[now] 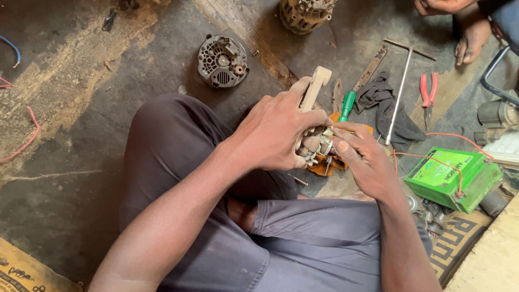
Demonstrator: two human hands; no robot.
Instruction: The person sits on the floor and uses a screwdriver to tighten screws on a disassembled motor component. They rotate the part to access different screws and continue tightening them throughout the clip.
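Left hand (275, 132) clamped around a small metal part (319, 143) and a pale wooden handle (313, 89) at frame centre, handle's long axis pointing toward the upper right, right hand (362, 157) pinching the part's other side.

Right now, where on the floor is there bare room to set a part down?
The widest bare patch is the stained floor left of the knee, between the red wire and the alternator housing. On the right it is crowded: T-wrench, rag, pliers and green box lie close together.
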